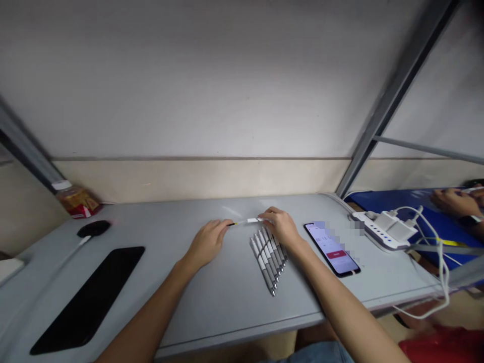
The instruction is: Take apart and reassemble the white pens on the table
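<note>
My left hand (207, 241) pinches the dark end of a thin pen refill (241, 223) above the middle of the grey desk. My right hand (283, 228) has its fingers closed on a white pen barrel (254, 220), in line with the refill. The refill's clear tube runs up to the barrel; whether it reaches inside is too small to tell. Under and beside my right hand, several white-and-grey pens (266, 262) lie side by side in a slanted row, their silver tips toward me. My right hand partly hides the ones on the right.
To the right lies a lit phone (333, 250), with a white power strip (381, 232) and cables beyond. At left are a bottle (77, 201), a black rounded device (93, 228) and a black flat slab (88, 301). A co-worker's hand (457, 202) is over the blue table (404, 204).
</note>
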A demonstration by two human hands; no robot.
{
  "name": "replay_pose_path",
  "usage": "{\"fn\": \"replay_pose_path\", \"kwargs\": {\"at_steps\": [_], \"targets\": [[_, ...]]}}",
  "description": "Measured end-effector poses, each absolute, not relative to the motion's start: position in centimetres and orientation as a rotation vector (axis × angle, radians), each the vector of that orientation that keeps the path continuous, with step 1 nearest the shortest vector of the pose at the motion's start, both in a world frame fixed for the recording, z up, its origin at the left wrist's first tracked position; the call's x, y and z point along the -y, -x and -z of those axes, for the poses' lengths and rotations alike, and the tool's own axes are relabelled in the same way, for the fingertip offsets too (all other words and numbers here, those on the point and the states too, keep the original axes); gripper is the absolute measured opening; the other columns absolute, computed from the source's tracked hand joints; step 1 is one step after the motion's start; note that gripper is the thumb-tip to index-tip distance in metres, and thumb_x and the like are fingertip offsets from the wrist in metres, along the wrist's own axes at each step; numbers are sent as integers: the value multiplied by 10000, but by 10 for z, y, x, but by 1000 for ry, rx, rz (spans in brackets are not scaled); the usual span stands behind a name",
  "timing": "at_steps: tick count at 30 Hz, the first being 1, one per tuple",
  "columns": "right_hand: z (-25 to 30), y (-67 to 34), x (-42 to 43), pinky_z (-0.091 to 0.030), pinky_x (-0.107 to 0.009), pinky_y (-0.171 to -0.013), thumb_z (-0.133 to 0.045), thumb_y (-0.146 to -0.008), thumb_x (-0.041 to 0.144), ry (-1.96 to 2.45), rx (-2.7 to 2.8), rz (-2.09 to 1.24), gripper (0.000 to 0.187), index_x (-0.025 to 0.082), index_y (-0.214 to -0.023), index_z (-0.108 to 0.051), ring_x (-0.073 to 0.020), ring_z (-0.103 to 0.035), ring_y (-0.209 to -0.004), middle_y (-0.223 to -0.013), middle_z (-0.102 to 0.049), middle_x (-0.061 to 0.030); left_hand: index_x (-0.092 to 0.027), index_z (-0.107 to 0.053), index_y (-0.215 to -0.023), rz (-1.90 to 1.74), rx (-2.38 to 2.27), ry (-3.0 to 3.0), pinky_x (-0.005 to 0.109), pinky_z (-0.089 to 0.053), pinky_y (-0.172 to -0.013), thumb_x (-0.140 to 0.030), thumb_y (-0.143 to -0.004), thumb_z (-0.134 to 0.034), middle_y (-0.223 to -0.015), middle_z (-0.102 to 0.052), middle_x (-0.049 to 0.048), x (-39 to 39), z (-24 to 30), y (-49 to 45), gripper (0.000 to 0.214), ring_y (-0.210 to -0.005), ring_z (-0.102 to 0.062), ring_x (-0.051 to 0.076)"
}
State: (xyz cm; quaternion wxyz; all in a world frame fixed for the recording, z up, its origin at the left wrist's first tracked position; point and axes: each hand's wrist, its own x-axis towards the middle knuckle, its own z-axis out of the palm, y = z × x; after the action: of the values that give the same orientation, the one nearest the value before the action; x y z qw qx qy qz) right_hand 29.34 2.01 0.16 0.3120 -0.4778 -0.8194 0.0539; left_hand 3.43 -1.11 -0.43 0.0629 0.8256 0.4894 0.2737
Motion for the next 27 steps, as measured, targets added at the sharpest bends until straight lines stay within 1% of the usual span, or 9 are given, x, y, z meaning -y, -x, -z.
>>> {"fn": "replay_pose_path", "kwargs": {"at_steps": [4,8,10,15,18,24,26,27], "targets": [[-2,-294,-21,-436,-285,-740,-557,-870,162,1211,2159,-180,249,250,-1039,-718,-170,-613,-794,-998,-659,-75,-255,-577,-1108,-828,-1468,-2494,353,-461,-849,-282,-957,-336,-991,-662,38,12,4,-35,286,-939,-597,191],[1,-285,-17,-439,-271,-760,-537,-886,167,1039,2224,-224,268,247,-1080,-704,-154,-608,-804,-997,-649,-73,-246,-571,-1084,-817,-1417,-2491,345,-458,-842,-280,-952,-350,-999,-659,34,16,4,-42,260,-928,-595,189],[2,-279,-14,-442,-274,-775,-548,-882,169,952,2227,-262,266,236,-1091,-699,-162,-607,-837,-987,-650,-74,-230,-560,-1062,-819,-1422,-2466,345,-462,-828,-296,-950,-360,-990,-649,40,18,6,-45,238,-913,-592,191],[3,-272,-12,-448,-294,-825,-578,-869,164,798,2169,-374,234,215,-1057,-707,-174,-601,-896,-968,-683,-75,-193,-553,-922,-785,-1442,-2459,336,-463,-790,-329,-953,-357,-891,-604,49,19,7,-45,240,-849,-575,189],[1,-272,-11,-449,-311,-832,-607,-850,165,801,2145,-421,219,224,-1030,-717,-181,-605,-892,-964,-699,-70,-194,-555,-907,-789,-1408,-2458,331,-456,-784,-331,-955,-355,-892,-602,45,19,4,-44,247,-841,-567,182],[-3,-272,-9,-440,-300,-801,-626,-834,183,815,2105,-474,198,229,-997,-728,-177,-599,-859,-941,-711,-58,-197,-561,-910,-790,-1355,-2442,306,-444,-750,-319,-966,-330,-866,-598,33,21,3,-46,267,-803,-557,168],[-4,-271,-7,-438,-277,-747,-615,-847,235,836,2093,-561,189,220,-1001,-724,-166,-597,-809,-923,-710,-52,-199,-567,-938,-817,-1348,-2453,309,-443,-768,-305,-961,-348,-891,-601,36,21,2,-46,245,-828,-554,170],[-5,-271,-6,-433,-263,-697,-590,-865,275,866,2089,-620,191,207,-983,-725,-155,-589,-750,-872,-706,-46,-201,-569,-953,-830,-1345,-2461,313,-442,-779,-301,-959,-353,-900,-601,39,21,1,-45,238,-838,-550,172]]}}
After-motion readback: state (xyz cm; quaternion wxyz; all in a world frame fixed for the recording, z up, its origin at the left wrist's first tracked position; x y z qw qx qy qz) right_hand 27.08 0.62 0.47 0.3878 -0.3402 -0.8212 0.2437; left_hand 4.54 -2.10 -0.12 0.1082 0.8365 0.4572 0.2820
